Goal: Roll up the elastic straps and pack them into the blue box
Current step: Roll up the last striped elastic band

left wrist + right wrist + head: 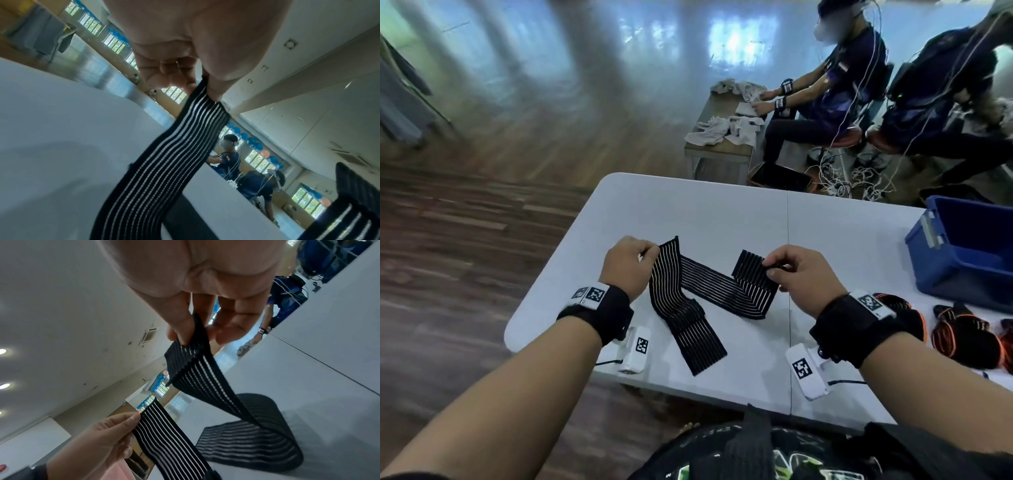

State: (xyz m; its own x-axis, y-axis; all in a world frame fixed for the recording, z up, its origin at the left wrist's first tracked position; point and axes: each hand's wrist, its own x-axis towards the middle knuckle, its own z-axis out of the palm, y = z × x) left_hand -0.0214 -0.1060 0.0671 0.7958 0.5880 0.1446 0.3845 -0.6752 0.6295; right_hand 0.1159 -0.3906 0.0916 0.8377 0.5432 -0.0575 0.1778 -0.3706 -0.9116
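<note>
A long black elastic strap with thin white stripes (709,287) lies unrolled in a zigzag on the white table (722,212). My left hand (630,265) pinches a fold of it near its left side, and the strap (176,146) hangs down from thumb and fingers. My right hand (796,270) pinches the strap's right end (185,356) between thumb and fingers, lifted off the table. The blue box (969,246) stands open at the table's right edge, apart from both hands.
Several black straps with orange stripes (962,329) lie at the right, below the box. A second person (835,85) sits beyond the table at a bench with white cloths (726,126). Cables lie on the floor (842,178). The table's left edge runs beside my left wrist.
</note>
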